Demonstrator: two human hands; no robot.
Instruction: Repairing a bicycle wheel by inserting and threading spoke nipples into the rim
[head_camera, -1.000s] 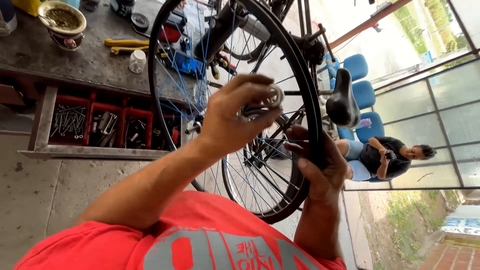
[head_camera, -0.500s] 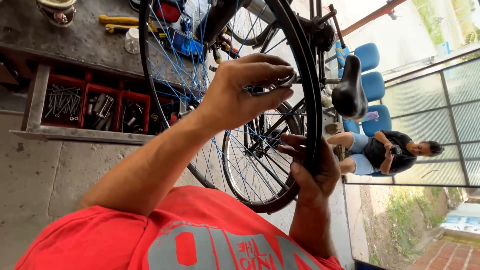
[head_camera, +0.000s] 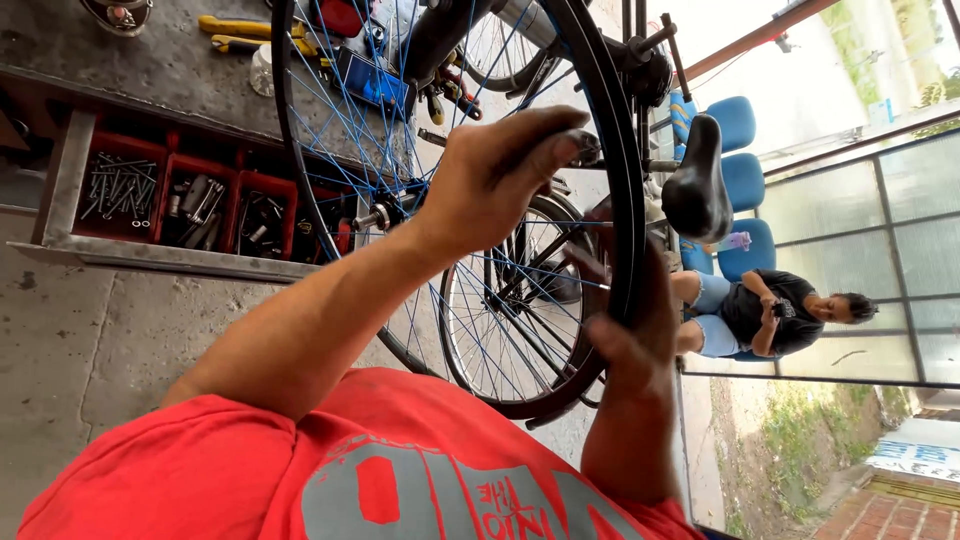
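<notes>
My left hand (head_camera: 500, 175) is curled over the glossy black rim (head_camera: 625, 200) of the bicycle wheel, fingers pinching a small metal part (head_camera: 585, 148) at the rim's edge. My right hand (head_camera: 630, 320) cups the same rim lower down, fingers spread against thin blue spokes (head_camera: 480, 300). Beyond the wheel, red bins (head_camera: 190, 205) of steel bolts line the concrete bench's edge.

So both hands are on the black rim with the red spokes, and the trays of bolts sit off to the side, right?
Not quite: the spokes are blue, not red, as the head view shows. The rest holds: the left hand and right hand are on the black rim, and the red trays of bolts sit off to the side.
</notes>
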